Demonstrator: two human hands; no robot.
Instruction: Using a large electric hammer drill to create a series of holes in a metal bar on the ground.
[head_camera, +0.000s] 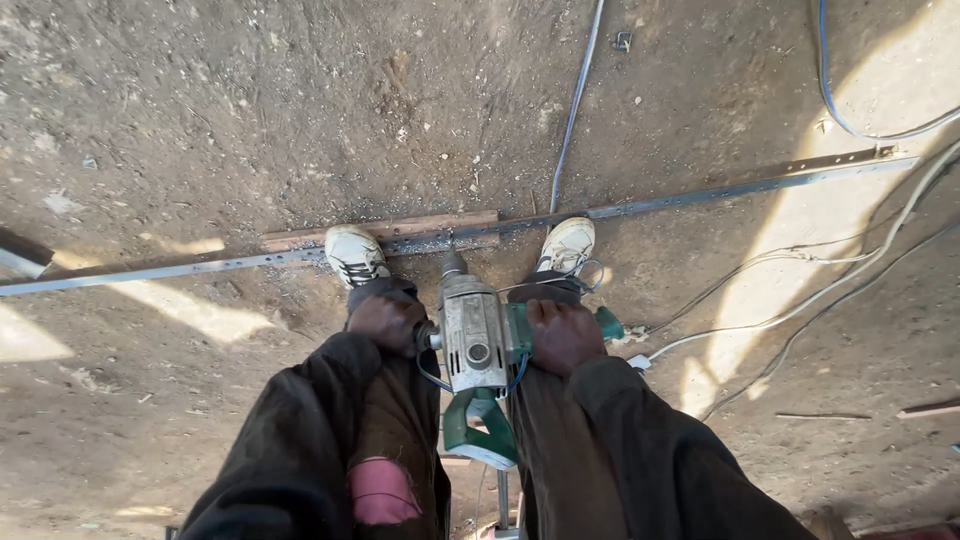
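A grey and green power drill (475, 345) points straight down between my feet. Its bit meets a long perforated metal strip (700, 195) lying across the dirt floor. My left hand (385, 322) grips the side handle on the drill's left. On the right, my right hand (562, 335) is closed around the green handle. The strip rests on a short wooden block (400, 230) under the drill bit. My two white shoes (355, 253) stand on the strip either side of the drill.
Several cables (820, 280) trail over the dirt at the right, and a thin blue-grey cord (575, 100) runs up from the strip. Sunlit patches cross the ground. A wooden scrap (925, 408) lies at the right edge.
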